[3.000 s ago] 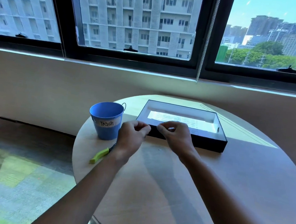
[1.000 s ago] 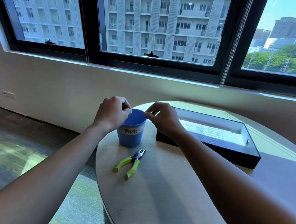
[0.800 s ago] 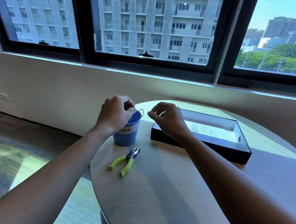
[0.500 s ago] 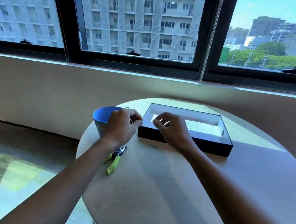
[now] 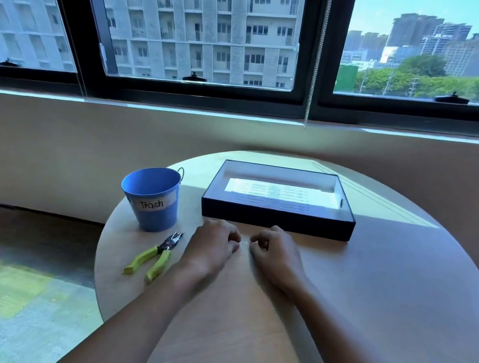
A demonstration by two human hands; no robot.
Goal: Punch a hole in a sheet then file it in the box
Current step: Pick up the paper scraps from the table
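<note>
Both hands low on the round surface (image 5: 369,283), knuckles up, fingers curled under: left hand (image 5: 214,245) and right hand (image 5: 276,251) close together, a tiny pale scrap (image 5: 245,242) between their fingertips; cannot tell whether either grip pinches it. Dark box (image 5: 275,219) at 12 o'clock just beyond the hands, printed sheet (image 5: 269,192) lying flat inside. Green-handled hole punch (image 5: 155,256) at 9 o'clock of the left hand, blue "Trash" bucket (image 5: 153,202) at 11 o'clock.
</note>
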